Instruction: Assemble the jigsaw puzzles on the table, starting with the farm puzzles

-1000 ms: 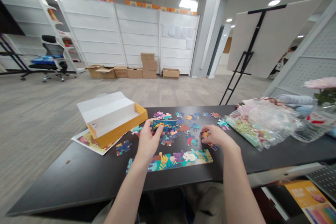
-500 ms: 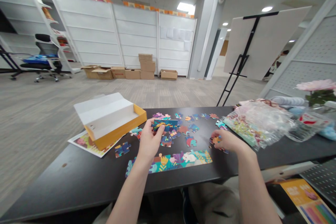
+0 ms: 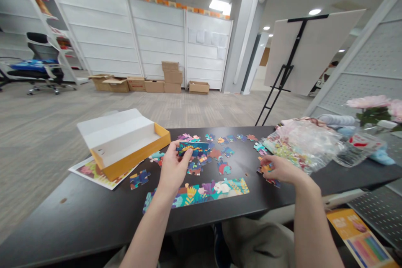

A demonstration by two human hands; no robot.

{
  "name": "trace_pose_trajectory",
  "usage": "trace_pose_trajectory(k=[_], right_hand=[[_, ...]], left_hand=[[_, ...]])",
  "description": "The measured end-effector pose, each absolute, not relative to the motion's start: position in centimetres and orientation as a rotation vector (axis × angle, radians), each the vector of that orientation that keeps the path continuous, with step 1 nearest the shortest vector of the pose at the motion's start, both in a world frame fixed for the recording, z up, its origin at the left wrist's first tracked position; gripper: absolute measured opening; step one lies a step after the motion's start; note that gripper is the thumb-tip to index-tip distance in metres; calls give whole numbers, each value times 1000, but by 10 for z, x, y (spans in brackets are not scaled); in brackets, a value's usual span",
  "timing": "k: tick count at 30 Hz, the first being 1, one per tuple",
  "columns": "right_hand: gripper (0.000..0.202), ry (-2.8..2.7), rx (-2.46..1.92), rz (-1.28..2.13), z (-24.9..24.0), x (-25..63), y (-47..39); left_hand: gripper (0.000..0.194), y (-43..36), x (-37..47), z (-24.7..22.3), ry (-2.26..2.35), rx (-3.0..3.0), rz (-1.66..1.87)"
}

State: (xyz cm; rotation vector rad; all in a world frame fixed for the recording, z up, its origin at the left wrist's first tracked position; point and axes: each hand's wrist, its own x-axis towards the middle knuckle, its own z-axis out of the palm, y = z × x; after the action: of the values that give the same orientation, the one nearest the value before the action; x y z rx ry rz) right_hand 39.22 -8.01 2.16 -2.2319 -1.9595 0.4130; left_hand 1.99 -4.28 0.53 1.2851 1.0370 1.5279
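the left hand (image 3: 172,167) is clamped on a dark blue puzzle section (image 3: 196,146), thumb across the printed face and fingers behind, so that it stands tilted up off the counter (image 3: 91,217). the right hand (image 3: 282,170), well apart from the left, is bent down onto an orange-and-blue piece (image 3: 268,169), thumb and fingertips touching it; whether they pinch it or only press, i cannot tell.

the section in the left hand looks like thick card: light, stiff, probably a little slick on its printed side. a hold by the flat faces near an edge should suit it; the knobs and any joints would likely be the weak spots, apt to bend or part. the piece under the right hand lies flat and thin, so its rim is likely the best place to take hold.

nearer the body, between the two forearms, a joined strip (image 3: 216,191) lies flat, one long straight-edged band with a white rabbit. knobbed loose pieces (image 3: 225,168) are scattered between and beyond the hands. left of the left hand sits a yellow box (image 3: 161,136) with smooth white inner walls; beyond the right hand, a crinkled, clear plastic bag (image 3: 309,138) catches the light.
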Motion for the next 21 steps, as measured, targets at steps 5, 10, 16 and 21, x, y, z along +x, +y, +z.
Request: trace_pose_trajectory(k=[5, 10, 16, 21], right_hand=[[26, -1816, -2308, 263, 15, 424, -83], [27, -1785, -2393, 377, 6, 437, -84], [28, -1776, -2371, 294, 8, 425, -80], [21, -1944, -2088, 91, 23, 378, -59]], left_hand=[[34, -42, 23, 5, 1029, 1288, 1529], [37, -43, 27, 6, 1053, 1295, 1500], [37, -43, 29, 4, 1061, 1290, 1499], [37, -39, 27, 1, 1049, 1271, 1517]])
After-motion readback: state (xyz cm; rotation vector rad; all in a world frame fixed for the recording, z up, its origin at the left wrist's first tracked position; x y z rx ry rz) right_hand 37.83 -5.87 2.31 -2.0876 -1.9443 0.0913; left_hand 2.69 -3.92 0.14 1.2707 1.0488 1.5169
